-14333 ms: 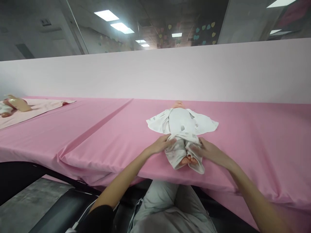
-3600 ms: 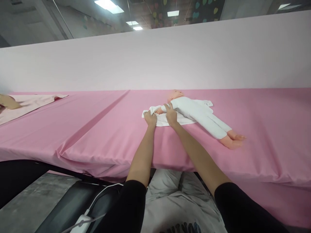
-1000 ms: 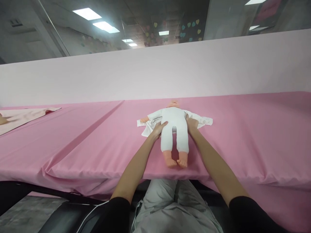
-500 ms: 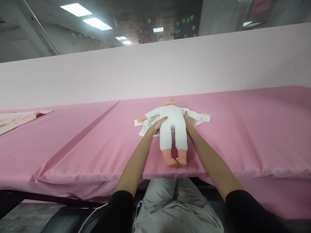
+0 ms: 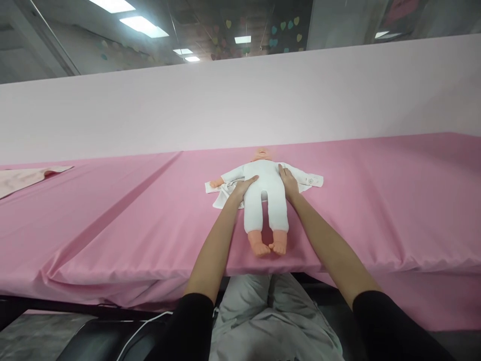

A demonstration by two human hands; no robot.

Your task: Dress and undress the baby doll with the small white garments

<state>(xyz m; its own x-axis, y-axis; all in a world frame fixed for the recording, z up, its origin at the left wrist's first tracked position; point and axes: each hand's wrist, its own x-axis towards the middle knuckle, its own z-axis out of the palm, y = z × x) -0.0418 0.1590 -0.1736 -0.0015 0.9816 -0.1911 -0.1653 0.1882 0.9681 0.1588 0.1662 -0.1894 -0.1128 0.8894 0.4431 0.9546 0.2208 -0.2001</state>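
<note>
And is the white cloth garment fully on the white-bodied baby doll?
Not fully: the garment lies partly under the doll, one pinkish doll hand outside the sleeve. Cannot tell about the other sleeve.

Pale cloth (image 5: 28, 179) on my left near the pink tabletop's (image 5: 376, 200) far edge, white partition (image 5: 225, 105) behind, ceiling lights (image 5: 145, 26) above, white cable (image 5: 143, 326) and black surface (image 5: 101, 338) below my near edge.

Both arms (image 5: 216, 240) reach across the tabletop (image 5: 150, 215) from its near edge, left hand (image 5: 241, 188) thumb-out, right hand (image 5: 289, 183) angled leftward.
</note>
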